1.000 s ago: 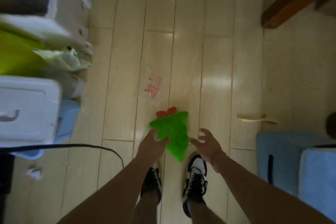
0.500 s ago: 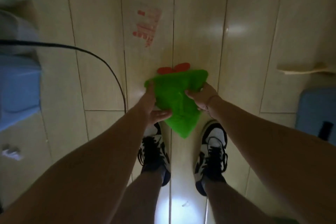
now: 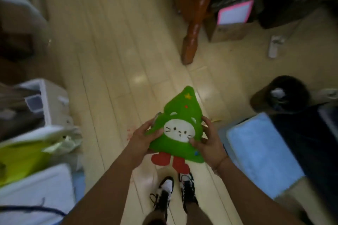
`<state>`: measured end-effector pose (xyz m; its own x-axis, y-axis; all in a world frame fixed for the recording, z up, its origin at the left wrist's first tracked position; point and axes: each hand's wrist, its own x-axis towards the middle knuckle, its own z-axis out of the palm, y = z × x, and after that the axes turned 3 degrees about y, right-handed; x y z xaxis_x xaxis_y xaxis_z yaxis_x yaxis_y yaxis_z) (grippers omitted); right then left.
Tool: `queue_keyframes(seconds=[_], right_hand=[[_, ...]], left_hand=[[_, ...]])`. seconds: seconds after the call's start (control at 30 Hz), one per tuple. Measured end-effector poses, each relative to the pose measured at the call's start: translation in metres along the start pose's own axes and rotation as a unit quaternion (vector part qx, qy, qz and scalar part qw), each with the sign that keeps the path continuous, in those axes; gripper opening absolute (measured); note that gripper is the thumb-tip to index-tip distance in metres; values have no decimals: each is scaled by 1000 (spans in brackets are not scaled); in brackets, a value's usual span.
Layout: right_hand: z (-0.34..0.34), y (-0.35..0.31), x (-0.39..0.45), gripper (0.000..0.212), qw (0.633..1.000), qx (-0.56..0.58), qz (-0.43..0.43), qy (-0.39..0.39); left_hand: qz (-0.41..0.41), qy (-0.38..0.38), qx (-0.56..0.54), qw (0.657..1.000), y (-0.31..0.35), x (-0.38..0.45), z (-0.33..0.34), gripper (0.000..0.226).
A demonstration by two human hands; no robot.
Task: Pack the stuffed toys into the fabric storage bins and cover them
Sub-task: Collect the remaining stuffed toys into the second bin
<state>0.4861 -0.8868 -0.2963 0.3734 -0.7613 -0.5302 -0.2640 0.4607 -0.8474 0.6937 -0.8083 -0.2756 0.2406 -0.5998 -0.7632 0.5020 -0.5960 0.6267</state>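
Now that the green tree-shaped stuffed toy (image 3: 180,129) is off the floor (image 3: 113,71) and turned face up, with its white cat face and red feet toward me, I read the pickup step as complete; half a second ago it lay back side up on the boards with both hands just closing on it. The toy is held in the air above my shoes (image 3: 173,192), between both hands. The left hand (image 3: 144,138) has its grip closed on the toy's left edge; the right hand (image 3: 207,140) has its grip closed on the right edge, thumb on the front. A blue fabric storage bin (image 3: 259,153) sits just to the right, its top looking covered. I judge the next step to be carrying the toy to an open bin; none is clearly visible.
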Motion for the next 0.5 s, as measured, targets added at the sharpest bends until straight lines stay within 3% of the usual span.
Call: queue_keyframes(seconds=[0.1, 0.27, 0.4, 0.5], right_hand=[[-39, -47, -46, 74, 996, 0, -59, 67], [-111, -62, -151, 72, 971, 39, -67, 225], [-148, -31, -257, 68, 934, 68, -26, 351], [-168, 17, -343, 66, 886, 72, 27, 458]], left_hand=[[55, -47, 129, 989, 39, -39, 49, 61], [112, -180, 255, 943, 44, -93, 146, 64], [114, -259, 348, 894, -8, -142, 222, 50], [89, -310, 412, 852, -79, -189, 275, 46]])
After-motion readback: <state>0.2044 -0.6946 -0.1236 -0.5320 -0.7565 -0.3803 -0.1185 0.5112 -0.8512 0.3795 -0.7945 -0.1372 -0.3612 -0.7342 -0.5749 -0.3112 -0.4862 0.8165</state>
